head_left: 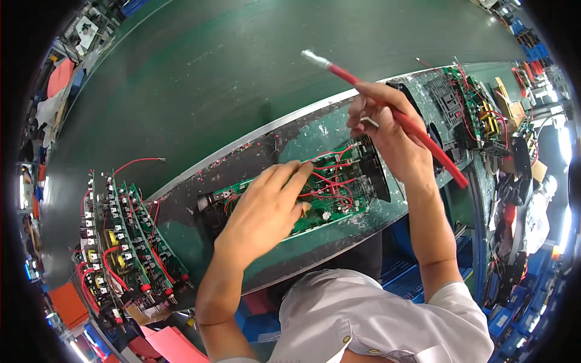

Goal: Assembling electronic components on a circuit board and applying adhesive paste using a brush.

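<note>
My right hand (390, 124) is raised above the far right end of a green circuit board (330, 221), its fingers closed around a long red stick (445, 160) with a whitish, slightly blurred tip pointing up and left. A small white piece (370, 122) shows at those fingers; I cannot make out what it is. My left hand (269, 206) lies over the left half of the board, fingers stretched out and thumb apart, covering part of it. Red wires (333, 181) loop across the board beside its fingertips. Black end pieces (376, 172) flank the board.
Several circuit boards with red wires (124, 242) stand upright at the left. More boards (478, 112) lie at the far right. Beyond a pale metal rail (266, 127) stretches a dark green surface (254, 60). Blue bins (399, 284) sit below the bench edge.
</note>
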Demonstrator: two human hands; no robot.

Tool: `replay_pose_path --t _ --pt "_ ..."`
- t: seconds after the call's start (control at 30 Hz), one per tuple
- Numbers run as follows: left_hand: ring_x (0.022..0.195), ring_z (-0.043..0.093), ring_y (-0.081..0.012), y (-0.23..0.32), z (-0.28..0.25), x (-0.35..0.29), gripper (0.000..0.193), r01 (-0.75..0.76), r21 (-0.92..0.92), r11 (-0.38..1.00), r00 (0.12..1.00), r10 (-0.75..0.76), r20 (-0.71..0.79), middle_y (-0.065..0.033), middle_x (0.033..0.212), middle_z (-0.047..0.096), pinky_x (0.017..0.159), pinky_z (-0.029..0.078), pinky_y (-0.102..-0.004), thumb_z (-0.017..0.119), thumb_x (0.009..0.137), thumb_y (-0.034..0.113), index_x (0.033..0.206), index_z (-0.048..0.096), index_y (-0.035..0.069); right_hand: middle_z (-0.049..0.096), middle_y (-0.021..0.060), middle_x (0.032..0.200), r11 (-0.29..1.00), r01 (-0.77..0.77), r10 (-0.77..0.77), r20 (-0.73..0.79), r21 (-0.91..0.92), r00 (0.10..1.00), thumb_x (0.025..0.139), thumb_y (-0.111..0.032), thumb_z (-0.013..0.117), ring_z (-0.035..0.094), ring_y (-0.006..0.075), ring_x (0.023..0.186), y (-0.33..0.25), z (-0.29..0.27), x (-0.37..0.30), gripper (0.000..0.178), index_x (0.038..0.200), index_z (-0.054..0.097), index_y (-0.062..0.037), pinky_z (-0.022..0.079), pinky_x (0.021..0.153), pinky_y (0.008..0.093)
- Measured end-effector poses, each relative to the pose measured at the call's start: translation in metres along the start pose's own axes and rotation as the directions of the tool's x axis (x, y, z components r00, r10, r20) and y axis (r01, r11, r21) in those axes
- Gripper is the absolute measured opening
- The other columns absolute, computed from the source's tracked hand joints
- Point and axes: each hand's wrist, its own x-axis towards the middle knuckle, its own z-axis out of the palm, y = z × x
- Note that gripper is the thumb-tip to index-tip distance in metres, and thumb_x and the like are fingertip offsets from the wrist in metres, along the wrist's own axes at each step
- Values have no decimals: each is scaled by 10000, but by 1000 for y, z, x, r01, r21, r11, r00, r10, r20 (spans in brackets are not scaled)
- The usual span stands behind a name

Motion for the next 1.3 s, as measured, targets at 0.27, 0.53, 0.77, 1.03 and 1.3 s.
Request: replay_pose_path --t 0.27,0.53,0.77,1.03,1.3 --pt "1048 560 -288 19 32 -11 656 18 112 994 990 -2 -141 -122 1120 577 941 414 -448 722 771 179 1362 463 59 564 69 868 954 113 -91 89 -277 992 1000 -243 521 532 120 757 -31 -29 13 397 1266 554 49 468 676 252" --pt "1080 554 -302 12 37 -9 433 28 229 973 991 3 -136 -143 1312 518 913 439 -436 699 788 206 1194 614 81 600 39 803 885 -181 191 -19 -429 981 949 -167 615 559 85 713 -45 -44 24 230 1032 623 48 464 636 220" --pt "1067 553 -292 6 34 -3 333 -32 201 979 999 33 3 -124 1350 526 896 423 -425 599 847 192 1158 598 71 590 54 702 800 -345 354 -78 -491 932 879 -285 669 553 89 602 -49 -37 54 331 911 603 38 411 529 210" --pt "1163 546 -287 2 38 -6 497 -2 117 993 999 8 -43 -97 1338 540 959 417 -441 675 823 286 1280 575 117 611 53 733 671 -472 597 41 -572 801 895 -171 609 585 89 612 -48 -39 95 214 935 593 39 435 516 200" --pt "1185 546 -275 0 40 -9 511 -26 140 990 998 34 -54 -113 1350 535 971 415 -428 686 813 267 1275 564 85 625 46 742 627 -406 623 116 -664 773 903 -179 612 597 78 625 -48 -31 113 219 933 607 38 459 527 197"
